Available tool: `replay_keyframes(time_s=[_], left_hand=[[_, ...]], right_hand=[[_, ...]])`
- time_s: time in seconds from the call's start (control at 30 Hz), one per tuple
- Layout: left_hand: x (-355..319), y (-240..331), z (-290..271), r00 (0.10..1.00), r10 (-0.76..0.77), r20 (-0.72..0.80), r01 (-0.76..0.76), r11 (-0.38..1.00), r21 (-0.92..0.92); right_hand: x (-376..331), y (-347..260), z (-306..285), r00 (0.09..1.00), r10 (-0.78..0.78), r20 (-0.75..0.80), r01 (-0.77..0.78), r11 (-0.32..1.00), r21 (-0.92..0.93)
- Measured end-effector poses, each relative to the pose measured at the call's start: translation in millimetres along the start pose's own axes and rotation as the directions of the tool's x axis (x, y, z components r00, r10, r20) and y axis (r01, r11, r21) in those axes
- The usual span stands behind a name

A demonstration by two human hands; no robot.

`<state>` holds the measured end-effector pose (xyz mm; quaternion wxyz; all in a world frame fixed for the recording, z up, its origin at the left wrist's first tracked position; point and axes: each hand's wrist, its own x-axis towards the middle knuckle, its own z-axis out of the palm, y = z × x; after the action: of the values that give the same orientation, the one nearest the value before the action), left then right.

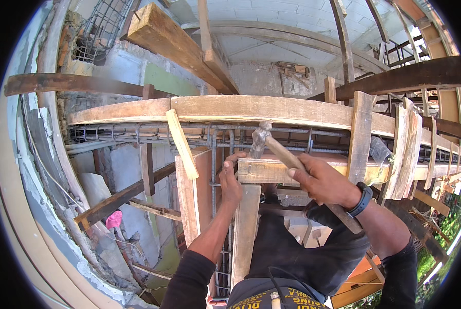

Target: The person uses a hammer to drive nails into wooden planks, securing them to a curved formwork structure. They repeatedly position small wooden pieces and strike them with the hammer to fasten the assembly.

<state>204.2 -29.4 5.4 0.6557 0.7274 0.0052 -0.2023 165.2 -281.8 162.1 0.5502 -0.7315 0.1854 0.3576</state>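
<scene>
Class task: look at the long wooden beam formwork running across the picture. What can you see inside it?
Inside the formwork runs a cage of steel rebar with stirrups. The boards hide its upper part, and the hammer and the right hand cover a stretch.

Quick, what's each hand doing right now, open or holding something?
Left hand: fingers pinched against the vertical wooden plank; any nail cannot be told.
Right hand: closed around the hammer handle.

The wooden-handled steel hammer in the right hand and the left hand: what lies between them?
In the head view, the end of a pale horizontal wooden plank lies between the left hand and the right hand; the hammer head hovers above it.
</scene>
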Motion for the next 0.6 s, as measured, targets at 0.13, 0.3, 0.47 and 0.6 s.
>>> replay_keyframes(time_s=[0.13,0.3,0.47,0.6], left_hand=[[-5,-8,-5,1.0,-0.01,-0.028,0.009,1.0,-0.015],[2,-7,0,1.0,-0.013,0.002,0.013,1.0,-0.018],[3,-8,-2,1.0,-0.014,-0.021,0.013,0.998,-0.056],[0,-9,-7,0.999,-0.043,-0.022,0.042,0.998,-0.041]], right_hand=[[-8,-59,-32,0.895,-0.155,-0.418,0.287,0.917,0.276],[-4,-5,12,0.928,-0.231,-0.293,0.209,0.972,-0.106],[-11,-29,-6,0.978,-0.112,-0.175,0.116,0.993,0.013],[-7,-58,-4,0.768,-0.291,-0.57,0.42,0.902,0.104]])
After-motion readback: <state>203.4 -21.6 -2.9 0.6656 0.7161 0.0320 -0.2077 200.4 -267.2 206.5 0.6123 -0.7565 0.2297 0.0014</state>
